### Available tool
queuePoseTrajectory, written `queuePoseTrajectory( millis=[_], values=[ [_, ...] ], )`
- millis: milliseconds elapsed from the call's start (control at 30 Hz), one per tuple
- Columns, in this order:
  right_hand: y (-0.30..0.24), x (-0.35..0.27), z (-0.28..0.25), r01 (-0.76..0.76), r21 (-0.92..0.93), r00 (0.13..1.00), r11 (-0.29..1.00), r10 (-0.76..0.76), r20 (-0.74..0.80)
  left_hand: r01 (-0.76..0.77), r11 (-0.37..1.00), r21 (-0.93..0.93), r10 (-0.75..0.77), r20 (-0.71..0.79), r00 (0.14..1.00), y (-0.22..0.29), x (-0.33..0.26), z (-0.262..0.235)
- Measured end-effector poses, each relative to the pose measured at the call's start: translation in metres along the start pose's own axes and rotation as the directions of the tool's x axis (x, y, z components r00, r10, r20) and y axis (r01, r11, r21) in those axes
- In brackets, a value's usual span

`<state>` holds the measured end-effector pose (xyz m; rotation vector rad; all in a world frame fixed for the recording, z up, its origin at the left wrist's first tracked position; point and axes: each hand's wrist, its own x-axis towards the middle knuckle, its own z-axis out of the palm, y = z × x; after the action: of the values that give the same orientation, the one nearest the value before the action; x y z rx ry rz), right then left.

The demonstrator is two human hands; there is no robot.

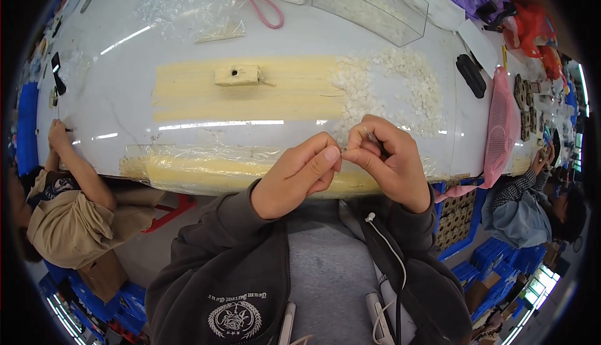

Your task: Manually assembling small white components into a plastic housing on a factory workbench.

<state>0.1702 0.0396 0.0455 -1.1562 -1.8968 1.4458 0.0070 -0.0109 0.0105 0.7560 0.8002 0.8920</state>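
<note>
My left hand (299, 173) and my right hand (389, 163) meet over the near edge of the table, fingertips touching. Thumb and forefinger of the left are pinched together, and whatever they hold is too small to make out. The right hand's fingers are curled closed around a thin, shiny metallic thing (370, 136), mostly hidden, whose kind I cannot tell. Just beyond my hands lie many small whitish flat pieces (413, 88), spread loosely. To their left, a small yellowish block (236, 75) with a dark hole rests on yellow tape (188, 91) stuck to the table.
A clear box (369, 10) of similar pieces stands at the far side. A pink wrist strap (263, 7) and plastic bags (188, 4) lie farther left. A black case (471, 76) and pink mesh bag (501, 126) are at right. Other people (81, 213) work on both sides.
</note>
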Motion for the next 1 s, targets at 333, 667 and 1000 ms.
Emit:
queuePoseTrajectory(
  millis=[333,667,1000],
  values=[
    [0.004,-0.013,0.012,0.115,0.048,0.983,0.992,-0.106,-0.151,0.006,0.989,-0.149,0.005,0.072,0.997,0.001,0.007,0.007],
    [0.013,-0.020,0.014,0.173,0.051,0.975,0.984,-0.164,-0.147,-0.103,0.994,-0.041,0.099,-0.100,0.990,0.003,0.008,0.011],
    [0.021,-0.020,0.026,0.263,0.073,0.945,0.962,-0.242,-0.220,-0.143,0.941,-0.307,0.125,-0.076,0.989,0.003,0.010,0.007]
  ],
)
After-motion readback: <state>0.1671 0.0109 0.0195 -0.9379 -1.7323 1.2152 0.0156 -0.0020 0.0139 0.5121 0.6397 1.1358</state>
